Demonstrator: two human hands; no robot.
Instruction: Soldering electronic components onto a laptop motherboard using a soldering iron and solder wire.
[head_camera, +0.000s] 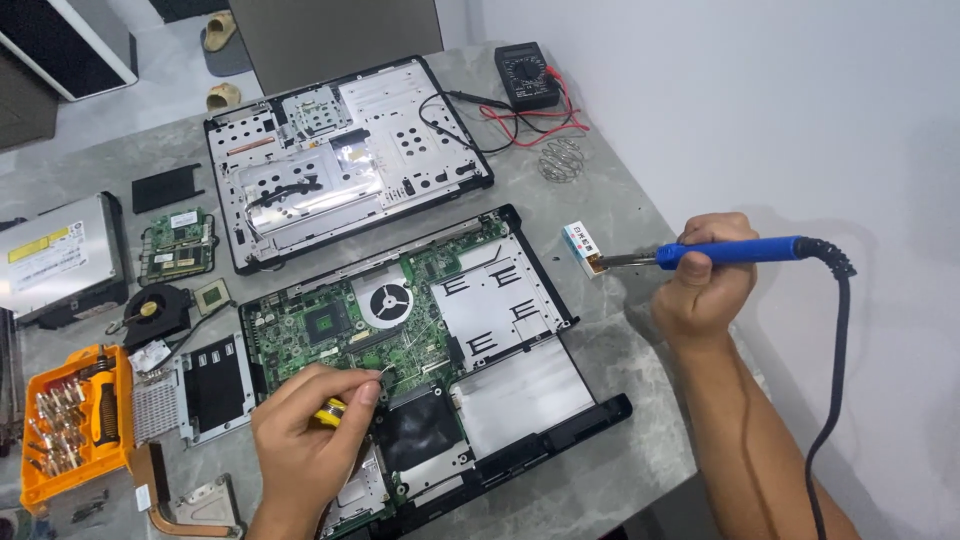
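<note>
Your right hand (705, 290) is closed around the blue handle of a soldering iron (735, 251). You hold it almost level, and its metal tip touches a small white box (582, 246) that lies on the grey worktop (640, 400), just beside the right edge of the opened laptop base (440, 350). The black cord of the iron hangs down from the handle at the right side.

Your left hand (305, 435) rests over the green circuit board (330, 325) of this laptop base. Its fingers are pinched together on a thin solder wire (386, 372), and a small yellow spool (330, 412) shows under the fingers. The end of the wire lies on the board, just below the round fan opening (389, 300).

Behind the base lies a second laptop shell (340, 155) with its metal frame showing. A black multimeter (526, 75) with red and black leads stands near the wall, and a wire coil stand (561, 160) is near it. At the left you have an orange screwdriver set (75, 420), a small black fan (158, 308), a loose green board (177, 245) and a silver optical drive (60, 258).
</note>
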